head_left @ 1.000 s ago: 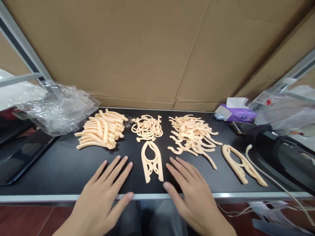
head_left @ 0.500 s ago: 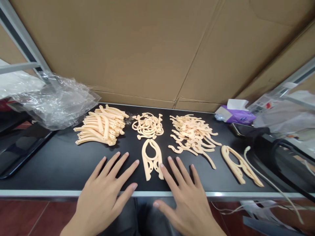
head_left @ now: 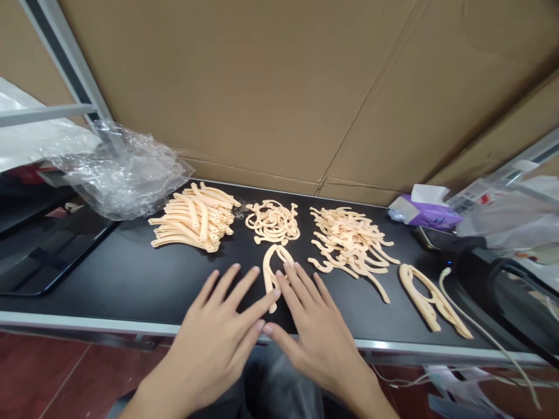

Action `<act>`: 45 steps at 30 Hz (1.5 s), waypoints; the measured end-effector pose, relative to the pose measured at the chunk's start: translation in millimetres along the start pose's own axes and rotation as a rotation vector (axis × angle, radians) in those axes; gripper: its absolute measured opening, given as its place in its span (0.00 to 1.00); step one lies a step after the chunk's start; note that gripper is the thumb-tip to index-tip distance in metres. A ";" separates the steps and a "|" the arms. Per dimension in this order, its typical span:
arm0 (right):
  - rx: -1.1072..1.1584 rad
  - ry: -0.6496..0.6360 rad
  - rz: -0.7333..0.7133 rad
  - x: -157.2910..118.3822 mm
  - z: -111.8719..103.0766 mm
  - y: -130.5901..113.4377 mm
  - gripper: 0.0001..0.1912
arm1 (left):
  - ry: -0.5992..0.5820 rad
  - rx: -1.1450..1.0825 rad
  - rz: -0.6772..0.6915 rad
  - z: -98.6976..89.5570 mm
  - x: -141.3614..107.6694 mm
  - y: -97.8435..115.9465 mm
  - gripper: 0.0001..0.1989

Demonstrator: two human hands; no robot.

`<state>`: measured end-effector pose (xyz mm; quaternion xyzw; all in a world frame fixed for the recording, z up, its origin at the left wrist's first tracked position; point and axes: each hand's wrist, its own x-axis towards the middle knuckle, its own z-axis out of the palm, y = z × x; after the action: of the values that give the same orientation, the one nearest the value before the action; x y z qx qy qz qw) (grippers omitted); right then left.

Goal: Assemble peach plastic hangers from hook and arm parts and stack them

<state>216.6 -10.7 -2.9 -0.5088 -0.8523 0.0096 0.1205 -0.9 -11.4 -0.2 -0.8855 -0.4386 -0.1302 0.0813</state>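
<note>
Palm down with its fingers spread, my left hand [head_left: 222,326] has its index fingertip at the lower left arm of a cream folding hanger [head_left: 269,273]. My right hand [head_left: 317,326] lies over the right side of that hanger, fingers stretched out, hiding much of it. The two thumbs nearly meet at the table edge. Behind the hanger is a pile of cream hook pieces [head_left: 273,222]. A stack of curved arm pieces [head_left: 196,218] lies to the left, and a heap of wavy pieces [head_left: 349,238] to the right.
Another cream hanger [head_left: 434,299] lies at the right beside a white cable [head_left: 484,334]. A purple tissue box [head_left: 425,209] stands at the back right. Clear plastic wrap [head_left: 126,174] and a dark glossy tray [head_left: 56,250] are at the left. Cardboard [head_left: 262,99] rises behind the black table [head_left: 131,279].
Both hands have come closer together, and my right hand now covers the right side of the middle hanger. The view has shifted, so the table's contents appear slightly further right.
</note>
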 end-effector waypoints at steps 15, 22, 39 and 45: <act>0.092 0.016 -0.035 -2.1 -4.4 2.7 0.44 | 0.017 -0.050 0.033 5.2 6.2 5.1 0.27; 0.089 0.435 0.131 -27.4 11.3 10.0 0.33 | 0.056 0.030 -0.018 5.1 -5.8 -3.4 0.35; -0.065 0.288 0.217 -9.4 14.3 -22.0 0.38 | 0.160 0.078 -0.043 12.6 -21.5 -9.9 0.32; -0.093 0.351 0.306 10.2 20.7 -30.6 0.38 | 0.178 0.019 -0.102 14.1 -21.3 -6.7 0.30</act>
<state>181.1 -14.4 -16.8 -0.6309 -0.7308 -0.1003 0.2406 -16.3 -19.8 -19.9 -0.8461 -0.4753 -0.2082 0.1219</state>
